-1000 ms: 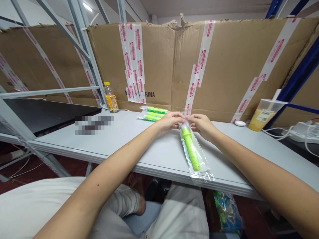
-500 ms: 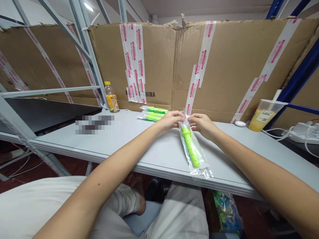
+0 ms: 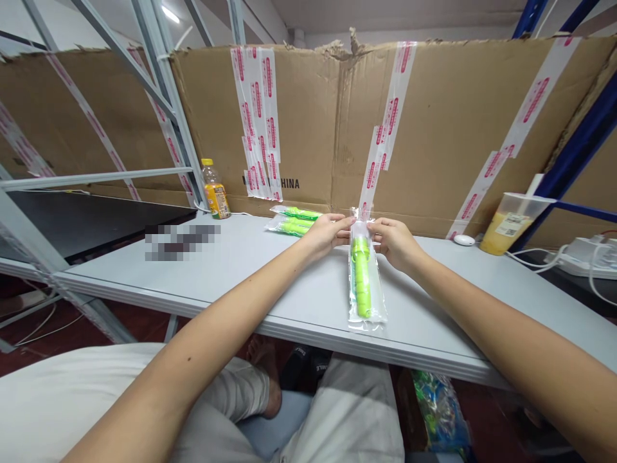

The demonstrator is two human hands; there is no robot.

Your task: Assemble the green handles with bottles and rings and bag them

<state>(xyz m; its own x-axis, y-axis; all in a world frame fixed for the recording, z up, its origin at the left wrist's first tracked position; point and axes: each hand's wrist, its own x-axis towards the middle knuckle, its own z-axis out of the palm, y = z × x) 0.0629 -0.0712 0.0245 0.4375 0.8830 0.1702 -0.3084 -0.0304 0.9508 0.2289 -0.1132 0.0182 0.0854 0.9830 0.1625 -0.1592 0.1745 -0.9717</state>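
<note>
A clear plastic bag with a bright green ribbed tube-like item inside hangs between my hands, its far end toward the cardboard. My left hand pinches the bag's upper left edge between thumb and fingers. At the upper right edge, my right hand grips the bag the same way. The item's wider, ringed end lies nearest my fingers, and its narrow end points toward me. Just beyond my left hand, several similar green items in clear bags lie on the grey table.
Cardboard with printed tape walls off the back. An orange drink bottle stands back left. On the right are a plastic cup of yellow drink, a small white case and a white power strip. Below the table sits a bag of green items.
The bag's near end has swung left, so the bag now points more straight toward me. My hands have spread slightly apart at its top.
</note>
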